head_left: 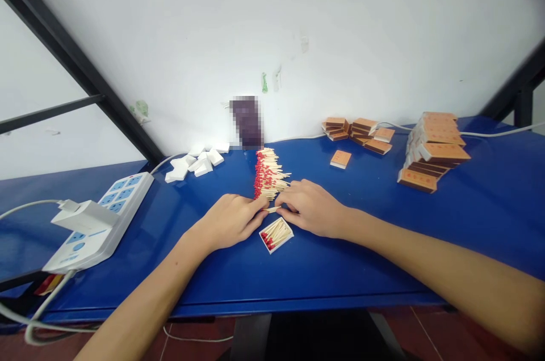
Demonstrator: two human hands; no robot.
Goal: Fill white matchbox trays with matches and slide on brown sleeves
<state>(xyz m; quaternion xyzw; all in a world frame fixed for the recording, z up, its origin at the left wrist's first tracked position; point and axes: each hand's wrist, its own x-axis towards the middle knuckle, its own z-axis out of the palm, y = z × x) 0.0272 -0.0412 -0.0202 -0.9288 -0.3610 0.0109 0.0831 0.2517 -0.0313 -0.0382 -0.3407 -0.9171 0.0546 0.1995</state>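
Between my left hand (238, 216) and my right hand (310, 208) a few matchsticks (272, 209) lie crosswise, pinched at either end by closed fingertips. How many there are I cannot tell. Just beyond the fingers spreads a long pile of matches (269, 173), red heads to the left and pale sticks to the right. Directly below my hands, on the near side, an open white matchbox tray (290, 233) rests on the table, partly filled with red-headed matches.
White trays (202, 165) lie heaped at the back left. Orange matchboxes (361, 131) stand grouped at the back right, with a taller stack (434, 151) farther right and a single matchbox (340, 159) nearer. A power strip (123, 208) with a plugged-in charger sits left on the blue table (340, 276).
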